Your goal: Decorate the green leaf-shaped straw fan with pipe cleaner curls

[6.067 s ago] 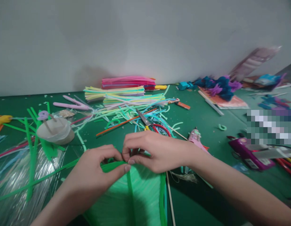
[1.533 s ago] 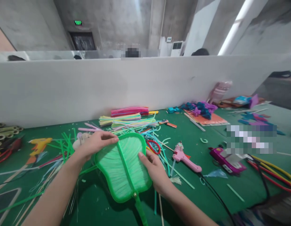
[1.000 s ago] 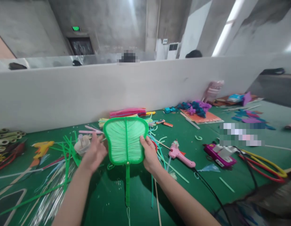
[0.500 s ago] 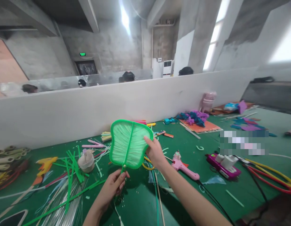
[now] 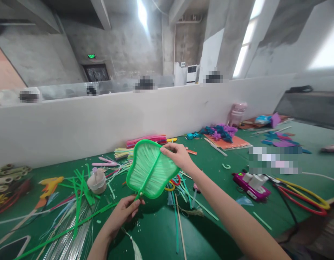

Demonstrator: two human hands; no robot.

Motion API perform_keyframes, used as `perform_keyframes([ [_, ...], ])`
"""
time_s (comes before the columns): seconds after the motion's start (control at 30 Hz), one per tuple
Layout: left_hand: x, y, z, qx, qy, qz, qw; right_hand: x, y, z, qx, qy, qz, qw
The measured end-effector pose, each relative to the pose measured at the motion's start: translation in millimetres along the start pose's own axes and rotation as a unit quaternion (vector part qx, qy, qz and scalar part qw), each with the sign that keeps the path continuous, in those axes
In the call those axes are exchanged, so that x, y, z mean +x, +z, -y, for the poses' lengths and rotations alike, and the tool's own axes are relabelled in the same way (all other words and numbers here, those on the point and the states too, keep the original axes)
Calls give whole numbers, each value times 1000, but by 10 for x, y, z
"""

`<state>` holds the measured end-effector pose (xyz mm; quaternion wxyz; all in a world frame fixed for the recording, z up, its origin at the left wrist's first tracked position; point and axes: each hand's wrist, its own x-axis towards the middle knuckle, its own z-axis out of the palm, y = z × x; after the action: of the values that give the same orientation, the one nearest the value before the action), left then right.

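A green leaf-shaped hand fan [image 5: 148, 171] is held up over the table, tilted to the right, with a rib down its middle and a small bead at its base. My left hand [image 5: 127, 208] is closed around the fan's handle at the bottom. Below that hand hangs a pale tassel [image 5: 135, 247]. At the top edge of the fan, my right hand [image 5: 179, 157] pinches the rim near the end of the rib. Thin strips and a red ring [image 5: 177, 180] lie behind the fan, partly hidden by it.
On the left lie a yellow glue gun [image 5: 50, 187], a small tub [image 5: 97, 181], green strips [image 5: 82, 186] and clear strands [image 5: 72, 231]. To the right are a magenta power strip [image 5: 250, 186] and red and yellow hoops [image 5: 304, 198]. A white partition [image 5: 75, 133] borders the back.
The fan has tilted to the right. My right hand has moved from its right side up to the top rim, and its forearm now covers most of the pink glue gun.
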<state>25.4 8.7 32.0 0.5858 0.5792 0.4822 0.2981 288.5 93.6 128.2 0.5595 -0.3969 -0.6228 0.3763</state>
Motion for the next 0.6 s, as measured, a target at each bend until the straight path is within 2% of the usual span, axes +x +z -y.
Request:
perform_keyframes([
  [0.27,6,-43,20,-21,-17,-12,1000,17,-14,-80,14,30,54,998],
  [0.6,16,-48,48,-51,-21,8,998,32,58,-55,-41,3,-12,999],
])
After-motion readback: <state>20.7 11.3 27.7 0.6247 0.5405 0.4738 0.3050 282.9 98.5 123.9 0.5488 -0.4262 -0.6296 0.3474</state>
